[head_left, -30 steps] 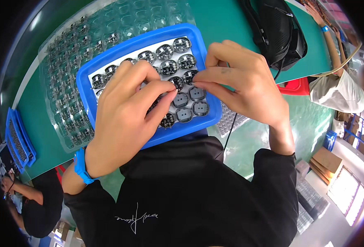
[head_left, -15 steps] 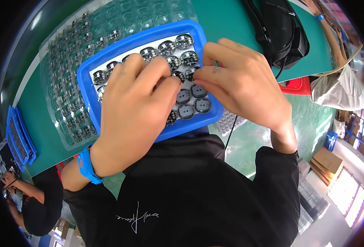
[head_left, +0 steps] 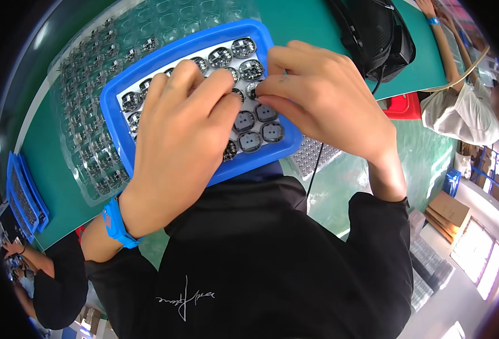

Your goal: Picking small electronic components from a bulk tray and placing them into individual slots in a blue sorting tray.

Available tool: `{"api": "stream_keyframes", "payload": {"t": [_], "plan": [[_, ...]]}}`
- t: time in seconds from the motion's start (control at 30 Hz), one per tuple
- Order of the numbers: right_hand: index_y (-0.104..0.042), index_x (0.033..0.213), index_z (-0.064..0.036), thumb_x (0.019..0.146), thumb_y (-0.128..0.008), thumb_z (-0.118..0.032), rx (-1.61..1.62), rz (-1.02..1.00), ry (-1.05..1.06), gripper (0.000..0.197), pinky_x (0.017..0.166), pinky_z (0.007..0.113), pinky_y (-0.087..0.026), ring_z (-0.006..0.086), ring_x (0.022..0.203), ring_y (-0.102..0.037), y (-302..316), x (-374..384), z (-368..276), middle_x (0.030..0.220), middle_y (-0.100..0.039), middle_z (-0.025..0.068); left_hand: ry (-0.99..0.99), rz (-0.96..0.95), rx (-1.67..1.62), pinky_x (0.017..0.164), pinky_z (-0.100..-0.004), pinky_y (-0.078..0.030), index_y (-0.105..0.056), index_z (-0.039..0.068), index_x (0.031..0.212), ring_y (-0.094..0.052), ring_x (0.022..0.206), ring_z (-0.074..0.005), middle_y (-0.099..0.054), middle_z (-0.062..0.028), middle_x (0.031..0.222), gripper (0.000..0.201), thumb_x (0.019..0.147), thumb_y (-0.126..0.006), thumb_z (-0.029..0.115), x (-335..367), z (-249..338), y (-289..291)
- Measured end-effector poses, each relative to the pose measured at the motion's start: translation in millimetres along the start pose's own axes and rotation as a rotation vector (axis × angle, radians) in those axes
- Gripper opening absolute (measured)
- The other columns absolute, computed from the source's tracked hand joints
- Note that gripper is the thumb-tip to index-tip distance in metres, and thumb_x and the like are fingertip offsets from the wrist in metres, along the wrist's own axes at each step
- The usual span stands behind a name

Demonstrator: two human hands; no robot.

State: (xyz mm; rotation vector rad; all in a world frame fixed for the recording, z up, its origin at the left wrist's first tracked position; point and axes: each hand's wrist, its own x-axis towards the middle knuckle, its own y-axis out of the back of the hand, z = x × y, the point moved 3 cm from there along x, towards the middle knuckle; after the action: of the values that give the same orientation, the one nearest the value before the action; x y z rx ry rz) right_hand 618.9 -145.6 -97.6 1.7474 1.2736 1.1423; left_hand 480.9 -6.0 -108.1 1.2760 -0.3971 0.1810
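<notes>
Green is the table [head_left: 306, 25], and the blue tray [head_left: 260, 160] lies before your body, partly covered by your left hand [head_left: 179, 133]. This hand has bent fingers, the thumb near the forefinger. Your right hand [head_left: 331, 101] has thumb and forefinger close together, at the right edge of a round black part [head_left: 252, 90], lying inside the tray. Whether either hand pinches something, I cannot tell; the fingers hide it.
</notes>
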Motion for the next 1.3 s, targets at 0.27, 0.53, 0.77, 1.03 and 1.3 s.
{"api": "stream_keyframes", "payload": {"t": [0.27,0.53,0.77,1.03,1.3], "plan": [[-0.075,0.094,-0.0023,0.08,-0.083,-0.008,-0.034,-0.021,-0.005,0.016,0.066,0.044,-0.05,0.0294,0.085,-0.064,2,1,-2,0.089,-0.063,0.0073,0.025,-0.056,-0.024,0.083,-0.0408,-0.047,-0.074,0.0,0.099,-0.057,0.094,-0.0282,-0.062,-0.0063,0.099,0.018,0.083,-0.081,0.002,4,0,0],[-0.075,0.098,-0.0025,0.087,-0.082,-0.009,0.125,0.023,-0.006,0.014,0.067,0.036,-0.052,0.0242,0.076,-0.067,18,32,0,0.087,-0.066,0.0072,0.191,0.064,-0.27,0.074,-0.0369,-0.05,-0.074,0.002,0.105,-0.059,0.079,-0.026,-0.061,-0.0083,0.093,0.02,0.091,-0.083,0.013,3,-29,37],[-0.079,0.093,0.0019,0.081,-0.078,-0.02,0.182,-0.349,0.092,0.025,0.082,0.049,-0.059,0.0408,0.092,-0.075,-38,177,32,0.095,-0.077,0.0242,0.37,-0.105,-0.16,0.067,-0.0398,-0.05,-0.074,0.001,0.108,-0.063,0.075,-0.0251,-0.066,-0.0133,0.087,0.023,0.093,-0.08,0.017,-14,-146,46],[-0.08,0.089,-0.0015,0.08,-0.075,-0.016,0.02,-0.14,0.088,0.018,0.078,0.051,-0.058,0.0456,0.087,-0.074,-49,176,30,0.092,-0.075,0.0269,0.318,-0.223,-0.13,0.078,-0.0435,-0.053,-0.076,-0.001,0.101,-0.069,0.085,-0.0321,-0.069,-0.0152,0.091,0.018,0.091,-0.078,0.014,3,-163,24],[-0.081,0.093,-0.0056,0.074,-0.089,-0.007,0.146,0.037,0.069,0.021,0.061,0.034,-0.047,0.0212,0.074,-0.063,44,20,-12,0.083,-0.062,0.0049,0.268,0.079,-0.186,0.064,-0.0316,-0.041,-0.077,0.003,0.097,-0.053,0.073,-0.0168,-0.058,-0.0043,0.086,0.015,0.084,-0.084,0.0,-9,-49,67]]}}
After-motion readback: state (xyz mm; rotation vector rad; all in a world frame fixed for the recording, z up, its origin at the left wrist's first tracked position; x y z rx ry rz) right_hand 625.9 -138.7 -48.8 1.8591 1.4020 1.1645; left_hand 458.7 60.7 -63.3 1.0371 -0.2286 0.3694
